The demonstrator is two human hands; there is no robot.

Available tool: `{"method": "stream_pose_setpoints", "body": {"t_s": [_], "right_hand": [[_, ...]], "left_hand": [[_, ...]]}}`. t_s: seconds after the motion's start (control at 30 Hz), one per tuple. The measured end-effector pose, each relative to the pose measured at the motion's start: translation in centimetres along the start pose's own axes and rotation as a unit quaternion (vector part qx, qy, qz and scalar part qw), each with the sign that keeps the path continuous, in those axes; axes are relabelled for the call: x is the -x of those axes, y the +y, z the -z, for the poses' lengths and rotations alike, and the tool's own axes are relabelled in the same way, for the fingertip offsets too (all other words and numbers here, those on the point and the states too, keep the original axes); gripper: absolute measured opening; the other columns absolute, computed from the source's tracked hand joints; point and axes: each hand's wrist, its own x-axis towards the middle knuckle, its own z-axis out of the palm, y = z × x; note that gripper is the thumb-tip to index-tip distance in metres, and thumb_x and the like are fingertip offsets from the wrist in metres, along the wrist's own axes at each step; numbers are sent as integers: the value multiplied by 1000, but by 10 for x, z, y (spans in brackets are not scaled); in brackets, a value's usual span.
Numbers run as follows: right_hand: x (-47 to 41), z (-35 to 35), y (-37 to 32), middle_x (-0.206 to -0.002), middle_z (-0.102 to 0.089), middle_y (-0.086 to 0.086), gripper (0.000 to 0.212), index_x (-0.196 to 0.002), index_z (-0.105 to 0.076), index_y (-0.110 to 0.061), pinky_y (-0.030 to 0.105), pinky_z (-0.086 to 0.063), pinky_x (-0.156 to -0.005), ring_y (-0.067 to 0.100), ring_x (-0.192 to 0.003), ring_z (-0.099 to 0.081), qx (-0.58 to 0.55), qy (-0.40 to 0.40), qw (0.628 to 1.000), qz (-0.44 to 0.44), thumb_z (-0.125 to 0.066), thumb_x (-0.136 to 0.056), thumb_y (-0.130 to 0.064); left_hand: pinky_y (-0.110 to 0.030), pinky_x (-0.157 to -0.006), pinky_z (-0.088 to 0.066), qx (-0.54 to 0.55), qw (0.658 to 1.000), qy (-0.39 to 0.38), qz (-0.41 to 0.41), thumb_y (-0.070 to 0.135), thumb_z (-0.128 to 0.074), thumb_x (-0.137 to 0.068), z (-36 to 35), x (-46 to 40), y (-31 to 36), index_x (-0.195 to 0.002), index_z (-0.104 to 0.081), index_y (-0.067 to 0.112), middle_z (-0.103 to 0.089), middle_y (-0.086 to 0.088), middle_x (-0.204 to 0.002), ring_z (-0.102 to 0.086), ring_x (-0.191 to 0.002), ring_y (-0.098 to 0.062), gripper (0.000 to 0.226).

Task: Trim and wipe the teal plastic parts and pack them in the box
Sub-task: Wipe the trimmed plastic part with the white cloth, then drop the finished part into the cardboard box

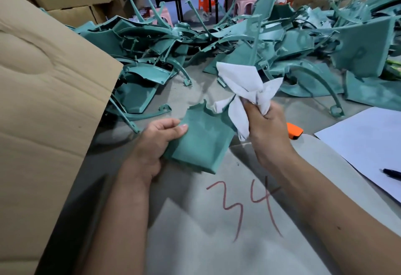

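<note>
The left hand (155, 142) grips a flat teal plastic part (200, 142) by its left edge, with the thumb lying on the top face and the other fingers curled under it. The right hand (265, 127) is closed into a fist around a crumpled white cloth (245, 88), which stands up out of the fist just beside the upper right corner of the part. The part is held low over the grey table (217, 242), in front of the person.

On the left a big brown cardboard box (47, 92) shows its flap, which reaches over the table edge. Behind the hands a wide pile of teal parts (238, 42) covers the far side of the table, curved strips and flat panels mixed together. On the right lies a white sheet of paper (368, 142) with a black pen (391, 173) on it. Near the right wrist lies a small orange tool (294, 131), partly hidden. The number 34 (245, 205) is written in red on the table.
</note>
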Motion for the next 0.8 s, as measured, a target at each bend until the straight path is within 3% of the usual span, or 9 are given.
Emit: {"method": "stream_pose_setpoints", "body": {"t_s": [0.1, 0.2, 0.27, 0.37, 0.47, 0.53, 0.6, 0.7, 0.8], "right_hand": [[2, -1, 1, -62, -61, -3, 30, -71, -69, -24, 26, -40, -55, 11, -59, -51, -4, 24, 999, -33, -61, -98, -33], [6, -4, 3, -72, -55, 34, 39, -76, -61, -2, 36, -40, -67, 22, -69, -51, -27, -11, 999, -38, -59, -100, -33], [9, -6, 2, -78, -50, 43, 41, -88, -53, 7, 40, -40, -68, 26, -75, -49, -44, -33, 998, -39, -58, -100, -32], [10, -7, -2, -71, -51, 19, 40, -87, -50, 8, 30, -39, -59, 24, -71, -44, -60, -62, 995, -50, -57, -102, -29], [14, -9, -5, -69, -51, 22, 42, -81, -49, 8, 26, -41, -58, 29, -63, -40, -42, -80, 995, -37, -55, -106, -26], [14, -11, -8, -76, -59, 31, 36, -79, -60, 2, 32, -50, -65, 41, -64, -50, -41, -29, 998, -38, -57, -105, -22], [6, -4, -11, -81, -72, 18, 25, -88, -73, -8, 35, -53, -66, 27, -70, -65, -63, 60, 995, -48, -59, -106, -20], [-11, 17, -18, -77, -70, 0, 15, -92, -71, -19, 33, -49, -62, 20, -70, -61, -50, 165, 982, -70, -63, -104, -24], [-14, 27, -22, -85, -76, -8, 9, -100, -68, -25, 37, -57, -67, 18, -80, -70, -12, 105, 993, -60, -65, -101, -17]], "left_hand": [[-22, -57, -56, 14, 999, 38, -26, 0, -63, -93, -13, -2, -3, -87, -71, 1, -75, -11, -75, -69, -59, -17, 10], [-22, -59, -57, 56, 994, 76, -46, 1, -66, -92, -23, -3, -4, -84, -72, 6, -76, -8, -77, -70, -63, -16, 12], [-24, -61, -58, 68, 991, 94, -62, 2, -67, -92, -25, -4, -4, -86, -74, 6, -77, -9, -81, -70, -66, -18, 11], [-27, -65, -59, 72, 986, 119, -92, 2, -67, -93, -26, -6, -5, -87, -74, 5, -76, -11, -83, -70, -68, -20, 10], [-27, -66, -59, 81, 982, 129, -110, 2, -66, -93, -29, -5, -5, -85, -74, 6, -75, -10, -83, -69, -69, -20, 12], [-28, -68, -59, 96, 983, 119, -102, 3, -67, -93, -30, -5, -5, -86, -73, 7, -75, -10, -85, -70, -72, -21, 10], [-28, -66, -59, 123, 987, 70, -78, 8, -68, -91, -29, -3, -3, -80, -74, 12, -75, -8, -85, -71, -73, -20, 13], [-28, -59, -57, 202, 977, 40, -56, 20, -70, -82, -18, -3, 2, -90, -74, 14, -75, -4, -90, -71, -78, -18, 11], [-28, -65, -56, 204, 967, 131, -82, 17, -65, -93, -9, -5, 4, -98, -72, 15, -76, 0, -95, -71, -85, -16, 9]]}}
